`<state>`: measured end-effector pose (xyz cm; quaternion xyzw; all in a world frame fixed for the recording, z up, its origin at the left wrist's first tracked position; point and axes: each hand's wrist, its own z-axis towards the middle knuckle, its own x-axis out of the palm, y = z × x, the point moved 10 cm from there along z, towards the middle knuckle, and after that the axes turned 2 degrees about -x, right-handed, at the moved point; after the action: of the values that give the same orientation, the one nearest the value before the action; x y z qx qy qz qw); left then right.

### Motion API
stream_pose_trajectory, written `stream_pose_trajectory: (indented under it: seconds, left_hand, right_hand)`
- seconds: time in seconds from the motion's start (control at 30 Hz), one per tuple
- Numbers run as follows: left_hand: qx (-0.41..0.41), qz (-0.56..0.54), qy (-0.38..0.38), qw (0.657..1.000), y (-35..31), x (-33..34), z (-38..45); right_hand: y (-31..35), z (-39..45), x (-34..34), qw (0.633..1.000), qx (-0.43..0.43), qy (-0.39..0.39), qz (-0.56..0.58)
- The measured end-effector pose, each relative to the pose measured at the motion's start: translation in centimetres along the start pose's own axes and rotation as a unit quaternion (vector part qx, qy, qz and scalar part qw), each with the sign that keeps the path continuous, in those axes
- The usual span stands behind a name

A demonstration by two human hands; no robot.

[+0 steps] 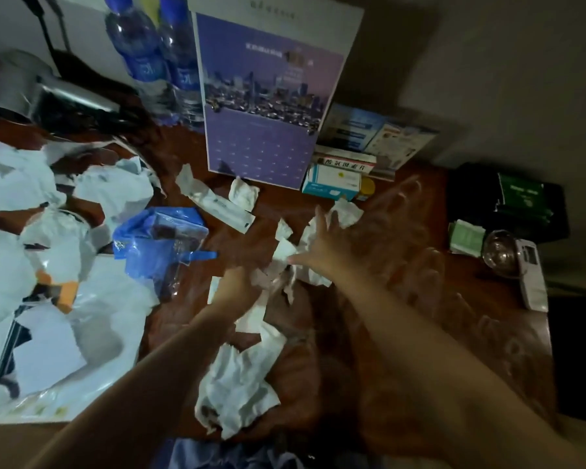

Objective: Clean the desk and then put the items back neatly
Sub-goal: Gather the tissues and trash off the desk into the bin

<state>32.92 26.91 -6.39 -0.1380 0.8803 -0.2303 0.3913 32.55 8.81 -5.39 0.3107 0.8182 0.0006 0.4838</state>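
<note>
Crumpled white tissues (310,277) lie scattered in the middle of the reddish-brown desk (454,333). My right hand (322,247) is spread flat over this pile, fingers straight and apart, touching the tissues. My left hand (239,282) reaches in just left of it, at the edge of the same pile. It is motion-blurred and its fingers are hidden among the paper. A larger crumpled tissue (241,384) with dark stains lies nearer to me, between my forearms. A long white wrapper (217,204) and a small folded tissue (244,192) lie farther back.
A blue plastic bag (159,238) and white bags and papers (48,299) cover the left. At the back stand a purple calendar (261,106), two water bottles (149,62), medicine boxes (339,177) and a hair dryer (58,96). A remote (531,275) and glass bowl (501,252) sit right.
</note>
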Motion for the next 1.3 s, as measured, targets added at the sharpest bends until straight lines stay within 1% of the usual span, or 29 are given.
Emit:
stream_pose_trajectory:
  seconds: [0.07,0.13,0.27,0.3,0.37,0.47,0.53,0.6,0.67,0.7,0.8,0.87,0.97,1.0,1.07,1.17,1.27,1.3]
  left_hand:
    - [0.008,-0.008,-0.008,1.000,0.1,-1.0,0.4]
    - [0.004,-0.021,-0.013,1.000,0.4,-1.9,0.9]
    - [-0.015,-0.061,-0.012,0.998,1.1,-2.9,1.8]
    - [-0.022,-0.078,-0.013,0.997,1.2,-3.0,2.0]
    - [-0.016,-0.101,-0.020,0.995,0.8,-3.4,2.3]
    - [0.004,-0.106,-0.028,0.994,-0.1,-3.7,2.8]
    - [0.000,-0.122,-0.023,0.992,-0.4,-3.7,3.0]
    - [0.014,-0.138,-0.017,0.990,-0.8,-3.8,3.2]
    - [0.036,-0.128,0.000,0.991,-1.0,-3.4,3.1]
    - [0.036,-0.122,0.024,0.992,-0.7,-2.8,2.9]
    - [0.056,-0.142,0.111,0.982,-0.8,-0.5,0.8]
    - [0.083,-0.121,0.151,0.978,-0.9,1.1,-1.2]
    - [0.087,0.024,0.181,0.979,0.6,3.0,-4.1]
    - [0.085,0.049,0.183,0.978,1.2,3.6,-5.1]
    - [0.091,0.050,0.196,0.975,1.9,4.6,-6.9]
    - [0.110,0.097,0.180,0.973,2.8,6.1,-8.6]
    - [0.102,0.136,0.160,0.972,4.4,7.3,-9.2]
    - [0.105,0.134,0.149,0.974,4.7,7.6,-9.3]
  right_hand:
    - [0.8,0.8,0.6,1.000,0.004,0.014,0.010]
    - [1.8,1.4,1.3,1.000,-0.014,0.025,0.001]
    - [3.7,1.6,2.1,0.992,-0.089,0.025,-0.086]
    - [3.8,1.5,2.4,0.992,-0.100,0.032,-0.073]
    - [3.8,1.5,3.2,0.992,-0.105,0.063,-0.013]
    - [3.8,1.3,3.9,0.990,-0.116,0.080,0.007]
    - [3.6,1.1,3.3,0.991,-0.121,0.055,0.026]
    - [2.7,0.7,2.1,0.993,-0.101,0.005,0.062]
    - [1.6,0.1,1.0,0.990,-0.083,-0.047,0.099]
    - [1.2,-0.3,0.9,0.988,-0.082,-0.057,0.118]
    - [0.0,-1.6,1.4,0.984,-0.063,-0.034,0.166]
    - [-0.7,-2.6,1.5,0.983,-0.050,-0.035,0.174]
    - [-1.1,-4.1,2.1,0.984,-0.039,-0.031,0.173]
    - [-1.1,-4.5,2.4,0.984,-0.040,-0.026,0.174]
    - [-1.0,-5.4,3.0,0.981,-0.043,-0.021,0.188]
    - [-1.3,-6.7,4.1,0.976,-0.042,-0.016,0.212]
    - [-1.9,-8.0,4.6,0.973,-0.046,-0.028,0.224]
    - [-2.2,-8.5,4.7,0.972,-0.044,-0.030,0.228]
